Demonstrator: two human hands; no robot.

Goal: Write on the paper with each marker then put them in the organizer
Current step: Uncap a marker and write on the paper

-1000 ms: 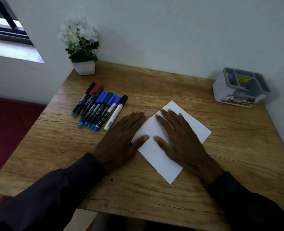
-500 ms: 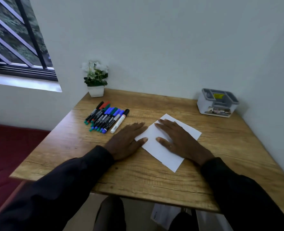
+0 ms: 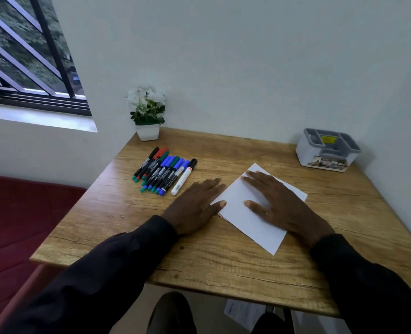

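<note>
A white sheet of paper (image 3: 243,220) lies turned diagonally on the wooden table (image 3: 223,261). My left hand (image 3: 194,206) lies flat beside it, thumb tip touching the paper's left corner. My right hand (image 3: 281,206) rests flat on the sheet, fingers spread. Several markers (image 3: 163,173) with black, red, green and blue caps lie side by side to the left of my hands; a white-bodied marker (image 3: 183,178) with a black cap is nearest my left hand. The grey and white organizer (image 3: 327,150) stands at the table's far right corner, with nothing visible in its compartments.
A small white pot of white flowers (image 3: 147,116) stands at the far left corner against the wall. A barred window is at upper left. A red surface (image 3: 18,225) lies below the table's left edge. Papers lie on the floor under the table.
The view has pulled back and tilted up, showing more wall and window. Both hands stay flat on the paper and table in the same places.
</note>
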